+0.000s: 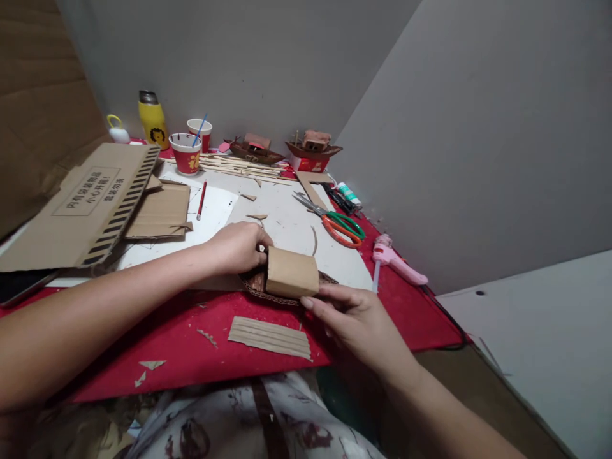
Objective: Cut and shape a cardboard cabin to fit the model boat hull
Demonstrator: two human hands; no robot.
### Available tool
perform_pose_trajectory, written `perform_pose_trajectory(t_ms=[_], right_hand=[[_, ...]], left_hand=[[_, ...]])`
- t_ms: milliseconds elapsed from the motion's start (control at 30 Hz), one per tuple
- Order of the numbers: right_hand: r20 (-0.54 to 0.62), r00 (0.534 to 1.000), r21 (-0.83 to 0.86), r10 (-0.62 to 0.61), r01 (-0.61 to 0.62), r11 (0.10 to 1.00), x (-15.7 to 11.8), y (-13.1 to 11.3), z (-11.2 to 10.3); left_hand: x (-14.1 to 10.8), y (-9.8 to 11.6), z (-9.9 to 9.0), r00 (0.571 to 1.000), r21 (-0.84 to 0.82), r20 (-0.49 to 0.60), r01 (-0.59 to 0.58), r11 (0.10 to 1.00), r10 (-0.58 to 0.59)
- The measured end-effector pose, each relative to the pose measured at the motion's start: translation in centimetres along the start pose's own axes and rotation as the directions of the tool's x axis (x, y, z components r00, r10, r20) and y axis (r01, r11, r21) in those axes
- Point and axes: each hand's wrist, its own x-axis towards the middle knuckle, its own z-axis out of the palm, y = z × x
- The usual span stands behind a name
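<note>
The left hand (241, 247), its grip too hidden to tell, is at ten o'clock on a brown cardboard boat (256, 284) toward the red-covered counter's (184, 347) six o'clock edge. The right hand (367, 322) grasps the boat's curved tan cardboard canopy (292, 273) at four o'clock.

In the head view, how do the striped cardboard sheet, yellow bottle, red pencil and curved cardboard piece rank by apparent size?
Largest to smallest:
1. Striped cardboard sheet
2. Curved cardboard piece, helped by nearness
3. Yellow bottle
4. Red pencil

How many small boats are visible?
3: the first boat between the left hand and right hand; the second boat and, farther right, the third boat, both near the wall.
</note>
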Motion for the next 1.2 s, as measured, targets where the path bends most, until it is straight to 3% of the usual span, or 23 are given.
perform_pose_trajectory(t_ms=[133, 333, 500, 633, 800, 967, 1033, 1100, 1133, 1200], right_hand=[[-0.087, 0.996, 0.075, -0.009, 0.016, 0.997, -0.2, -0.4, 0.1], [-0.203, 0.941, 0.045, -0.270, 0.284, 0.958, -0.1, -0.5, -0.7], [-0.082, 0.987, 0.284, -0.141, 0.159, 0.946, -0.6, -0.4, -0.7], [0.013, 0.994, 0.375, -0.106, 0.093, 0.922, -1.0, -0.8, -0.2], [0.038, 0.992, 0.489, -0.119, 0.085, 0.868, -1.1, -1.1, 0.1], [0.069, 0.993, 0.609, -0.098, 0.036, 0.792, -1.1, -2.0, -0.1], [0.058, 0.994, 0.641, -0.097, 0.038, 0.767, -0.9, -2.5, -0.4], [0.035, 0.994, 0.646, -0.102, 0.055, 0.762, -0.4, -3.0, -0.9], [0.026, 0.994, 0.641, -0.108, 0.067, 0.765, -0.1, -3.2, -1.0], [0.037, 0.991, 0.624, -0.129, 0.078, 0.777, 0.5, -3.5, -1.3]], left_hand=[[0.0, 0.1, 0.0, 1.000, 0.031, -0.019, 0.015, 0.999, -0.015], [0.2, 0.4, -0.4, 0.979, -0.003, -0.187, -0.082, 0.997, 0.080], [-0.1, 1.2, -0.6, 0.974, -0.095, -0.198, -0.135, 0.986, 0.114], [-0.4, 1.6, -0.5, 0.972, -0.094, -0.192, -0.153, 0.984, 0.133], [-0.6, 2.0, -0.5, 0.969, -0.134, -0.192, -0.180, 0.975, 0.153], [-0.9, 2.6, -1.0, 0.982, -0.346, -0.174, -0.125, 0.930, 0.067], [-1.1, 2.8, -1.0, 0.975, -0.294, -0.193, -0.167, 0.941, 0.112], [-1.5, 3.0, -1.0, 0.927, -0.104, -0.300, -0.267, 0.958, 0.226], [-1.8, 3.1, -0.9, 0.873, 0.033, -0.382, -0.316, 0.948, 0.304], [-2.3, 3.3, -0.8, 0.693, 0.354, -0.496, -0.389, 0.850, 0.524]])
